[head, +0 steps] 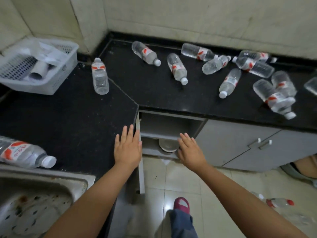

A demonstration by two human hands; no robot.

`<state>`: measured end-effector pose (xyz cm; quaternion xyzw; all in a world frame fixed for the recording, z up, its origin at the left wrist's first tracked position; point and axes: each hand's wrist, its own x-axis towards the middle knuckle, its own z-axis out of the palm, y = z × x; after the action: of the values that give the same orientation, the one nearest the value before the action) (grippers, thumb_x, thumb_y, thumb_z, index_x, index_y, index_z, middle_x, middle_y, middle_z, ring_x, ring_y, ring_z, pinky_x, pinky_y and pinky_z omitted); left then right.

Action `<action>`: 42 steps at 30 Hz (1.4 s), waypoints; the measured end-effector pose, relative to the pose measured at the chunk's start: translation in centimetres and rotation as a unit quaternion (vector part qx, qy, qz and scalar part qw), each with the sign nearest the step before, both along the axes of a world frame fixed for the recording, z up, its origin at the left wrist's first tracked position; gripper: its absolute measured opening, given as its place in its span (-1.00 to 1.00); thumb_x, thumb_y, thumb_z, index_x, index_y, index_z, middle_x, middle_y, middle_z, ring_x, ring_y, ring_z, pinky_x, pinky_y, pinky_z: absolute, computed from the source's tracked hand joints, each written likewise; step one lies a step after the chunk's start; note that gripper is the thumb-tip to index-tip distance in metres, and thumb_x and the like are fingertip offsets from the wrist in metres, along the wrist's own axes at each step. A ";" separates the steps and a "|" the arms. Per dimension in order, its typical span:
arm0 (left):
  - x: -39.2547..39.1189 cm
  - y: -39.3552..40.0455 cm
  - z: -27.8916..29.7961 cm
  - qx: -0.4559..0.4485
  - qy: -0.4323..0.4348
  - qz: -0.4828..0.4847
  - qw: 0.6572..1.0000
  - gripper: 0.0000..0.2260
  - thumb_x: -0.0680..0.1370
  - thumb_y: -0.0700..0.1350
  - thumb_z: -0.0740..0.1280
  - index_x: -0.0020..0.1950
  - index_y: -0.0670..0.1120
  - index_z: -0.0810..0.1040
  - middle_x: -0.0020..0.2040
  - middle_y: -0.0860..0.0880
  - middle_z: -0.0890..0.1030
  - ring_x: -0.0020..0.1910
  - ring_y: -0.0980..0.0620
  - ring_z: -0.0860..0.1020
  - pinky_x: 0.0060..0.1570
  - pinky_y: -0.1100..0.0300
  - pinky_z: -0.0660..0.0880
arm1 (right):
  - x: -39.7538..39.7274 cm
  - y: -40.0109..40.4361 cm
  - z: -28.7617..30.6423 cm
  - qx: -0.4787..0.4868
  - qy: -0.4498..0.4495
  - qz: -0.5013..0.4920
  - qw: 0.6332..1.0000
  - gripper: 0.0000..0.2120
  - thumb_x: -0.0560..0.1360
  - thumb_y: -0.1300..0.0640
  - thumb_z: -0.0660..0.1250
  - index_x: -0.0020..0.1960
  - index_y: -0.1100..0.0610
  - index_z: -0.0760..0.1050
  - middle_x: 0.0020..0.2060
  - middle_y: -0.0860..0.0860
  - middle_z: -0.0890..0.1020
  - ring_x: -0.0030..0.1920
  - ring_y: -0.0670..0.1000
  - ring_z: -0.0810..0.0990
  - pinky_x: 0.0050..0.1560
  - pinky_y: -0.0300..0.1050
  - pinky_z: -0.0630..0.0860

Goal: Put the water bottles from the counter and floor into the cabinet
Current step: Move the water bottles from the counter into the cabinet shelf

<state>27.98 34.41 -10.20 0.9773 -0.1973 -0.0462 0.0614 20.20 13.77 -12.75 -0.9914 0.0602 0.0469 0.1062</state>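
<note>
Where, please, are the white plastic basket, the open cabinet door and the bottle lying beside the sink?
white plastic basket (56, 83), head view, on its front wall.
open cabinet door (141, 170), head view, on its edge-on panel.
bottle beside the sink (18, 152), head view, on its label.
</note>
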 end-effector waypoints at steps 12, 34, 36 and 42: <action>10.2 -5.6 3.8 -0.017 -0.031 0.204 0.978 -0.55 0.61 0.03 0.00 0.48 0.02 0.00 0.53 -0.02 -0.01 0.49 -0.08 -0.12 0.43 -0.07 -0.05 | 19.1 -6.2 6.8 0.018 -0.118 0.117 0.986 -0.56 0.55 0.10 0.13 0.39 0.22 0.23 0.44 0.14 0.23 0.47 0.12 0.08 0.43 0.08 0.01; 12.5 20.2 0.7 0.011 0.059 0.593 0.803 -0.45 0.58 0.00 0.11 0.49 -0.03 -0.07 0.52 -0.11 -0.09 0.44 -0.27 0.05 0.40 -0.16 -0.06 | 42.6 17.8 5.8 0.071 0.041 0.112 0.990 -0.37 0.46 -0.14 0.24 0.38 0.18 0.15 0.41 0.28 0.15 0.38 0.28 0.16 0.34 0.25 0.19; 13.1 20.5 0.6 -0.030 0.053 0.625 0.778 -0.39 0.54 -0.08 0.19 0.49 -0.03 -0.08 0.52 -0.13 -0.09 0.39 -0.27 0.17 0.35 -0.14 0.12 | 43.7 18.8 5.4 0.126 0.063 0.039 0.989 -0.29 0.44 -0.14 0.29 0.42 0.15 0.06 0.42 0.28 0.10 0.35 0.31 0.21 0.32 0.23 0.20; 13.4 20.9 0.6 -0.044 0.077 0.623 0.777 -0.26 0.46 -0.14 0.31 0.48 -0.04 -0.09 0.50 -0.21 -0.09 0.37 -0.32 0.15 0.30 -0.09 0.22 | 44.5 20.5 4.6 0.086 0.048 0.128 0.987 -0.23 0.34 0.09 0.43 0.40 0.13 0.07 0.37 0.30 0.13 0.26 0.34 0.28 0.24 0.16 0.32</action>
<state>41.38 55.33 -9.64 0.8762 0.4582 -0.0642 0.1351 64.69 34.24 -8.18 -0.9748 -0.0662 0.1125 0.1810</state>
